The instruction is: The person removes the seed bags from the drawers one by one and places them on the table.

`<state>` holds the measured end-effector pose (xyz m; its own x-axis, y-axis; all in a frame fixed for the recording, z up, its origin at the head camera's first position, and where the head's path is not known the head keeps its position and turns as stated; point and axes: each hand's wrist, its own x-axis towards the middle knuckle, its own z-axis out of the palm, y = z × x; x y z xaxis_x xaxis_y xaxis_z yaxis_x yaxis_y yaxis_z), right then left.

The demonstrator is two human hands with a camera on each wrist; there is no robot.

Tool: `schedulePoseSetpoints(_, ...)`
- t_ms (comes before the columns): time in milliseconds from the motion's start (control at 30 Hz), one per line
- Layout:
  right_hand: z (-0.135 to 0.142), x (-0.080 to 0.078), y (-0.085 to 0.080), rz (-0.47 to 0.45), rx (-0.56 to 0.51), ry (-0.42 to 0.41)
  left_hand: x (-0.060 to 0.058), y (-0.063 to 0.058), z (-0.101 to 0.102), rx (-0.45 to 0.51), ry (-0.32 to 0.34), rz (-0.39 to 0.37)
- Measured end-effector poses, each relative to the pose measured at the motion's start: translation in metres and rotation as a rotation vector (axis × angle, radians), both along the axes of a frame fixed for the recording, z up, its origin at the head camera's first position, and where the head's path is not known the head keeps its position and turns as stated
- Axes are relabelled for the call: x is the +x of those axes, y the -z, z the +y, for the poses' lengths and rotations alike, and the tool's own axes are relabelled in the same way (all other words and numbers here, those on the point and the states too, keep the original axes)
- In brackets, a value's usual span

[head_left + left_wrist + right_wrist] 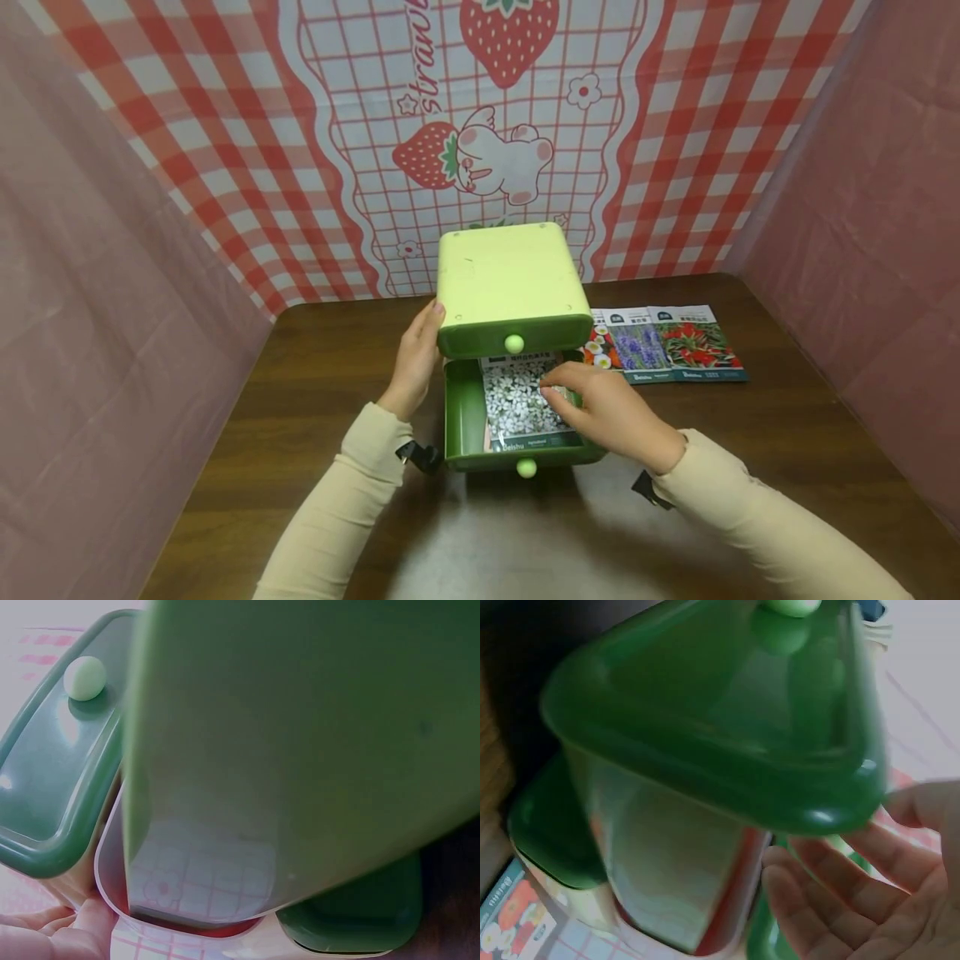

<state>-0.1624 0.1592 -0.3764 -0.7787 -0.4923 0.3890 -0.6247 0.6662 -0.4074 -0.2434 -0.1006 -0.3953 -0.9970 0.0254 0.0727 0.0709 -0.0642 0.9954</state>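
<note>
A small drawer cabinet (pixel 513 271) with a pale yellow-green top and green drawer fronts stands on the table. Its middle drawer (pixel 465 417) is pulled out, and in it lies a seed packet (pixel 517 408) picturing white flowers. My left hand (pixel 416 358) rests against the cabinet's left side, near the upper drawer. Over the right part of the pulled-out drawer is my right hand (pixel 611 408), its fingertips at the packet. In the right wrist view its loosely bent fingers (pixel 840 885) are beside the drawer front (pixel 705 712), with nothing seen between them.
Several more seed packets (pixel 637 346) overlap on the table (pixel 322 392), right of the cabinet, with purple and red flowers pictured. A lower drawer (pixel 360 907) shows in the left wrist view. Behind hangs a red-and-white checked cloth (pixel 300 200); pink curtains (pixel 90 292) flank the table.
</note>
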Motion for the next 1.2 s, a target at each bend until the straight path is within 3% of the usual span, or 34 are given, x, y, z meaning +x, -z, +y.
schedulePoseSetpoints(267,-0.011,-0.016,0.011,-0.059,0.296,-0.024,0.001,0.000,0.000,-0.007,0.001,0.007)
schedulePoseSetpoints(633,-0.020,-0.026,0.020,-0.059,0.500,-0.032,0.000,0.002,0.001,-0.001,-0.012,0.017)
schedulePoseSetpoints(833,-0.020,-0.029,0.023,-0.153,0.534,-0.042,0.000,0.001,0.001,-0.003,-0.005,0.029)
schedulePoseSetpoints(1200,-0.021,-0.030,0.026,-0.186,0.496,-0.050,0.000,0.001,0.001,0.006,0.000,0.029)
